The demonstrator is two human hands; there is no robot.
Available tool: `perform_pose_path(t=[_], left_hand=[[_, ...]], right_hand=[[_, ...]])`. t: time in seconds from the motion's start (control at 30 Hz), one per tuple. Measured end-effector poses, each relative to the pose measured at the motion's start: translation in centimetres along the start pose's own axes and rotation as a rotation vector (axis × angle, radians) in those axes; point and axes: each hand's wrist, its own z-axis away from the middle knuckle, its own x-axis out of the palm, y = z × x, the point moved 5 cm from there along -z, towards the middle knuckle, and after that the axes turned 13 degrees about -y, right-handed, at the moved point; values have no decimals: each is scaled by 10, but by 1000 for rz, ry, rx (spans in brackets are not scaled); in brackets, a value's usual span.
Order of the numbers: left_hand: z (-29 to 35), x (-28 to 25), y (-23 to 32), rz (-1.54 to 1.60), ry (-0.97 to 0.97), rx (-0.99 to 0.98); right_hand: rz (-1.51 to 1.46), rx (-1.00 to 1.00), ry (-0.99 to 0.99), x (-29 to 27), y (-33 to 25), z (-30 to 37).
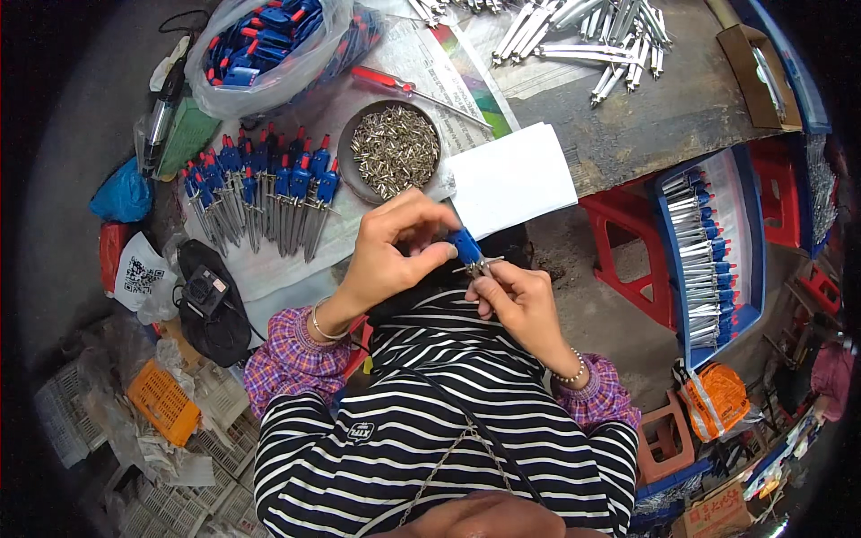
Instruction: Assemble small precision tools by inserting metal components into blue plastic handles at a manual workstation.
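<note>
Over my lap, just in front of the table edge, I hold a small blue-headed metal piece (465, 247) with a thin crosswise pin. My right hand (513, 300) pinches its metal shaft between thumb and fingers. At the blue head, my left hand (399, 240) is closed, thumb and forefinger against it; whether a small part sits between those fingertips is hidden. Beyond the left hand stands a round bowl (348, 170) filled with small silver pins (395, 151). Left of the bowl lie rows of similar blue-headed pieces (260, 188) with red tips and metal shafts.
A plastic bag (224, 100) of blue-and-red parts is at the back left. A red-handled screwdriver (386, 81) and white paper (516, 179) lie near the bowl. Silver metal strips (619, 40) are piled farther back. On the right, a blue tray (753, 269) of blue-headed pieces adjoins a red stool (628, 255).
</note>
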Motion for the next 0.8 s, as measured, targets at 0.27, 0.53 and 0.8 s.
perform_pose_path(t=[0.27, 0.53, 0.8], left_hand=[[0, 5, -9, 506, -108, -215], [-3, 2, -15, 418, -182, -254], [-6, -5, 12, -295, -367, 177]], right_hand=[[-24, -1, -44, 0, -1, 3], [-263, 110, -136, -1, 20, 0], [-472, 240, -302, 7, 22, 1]])
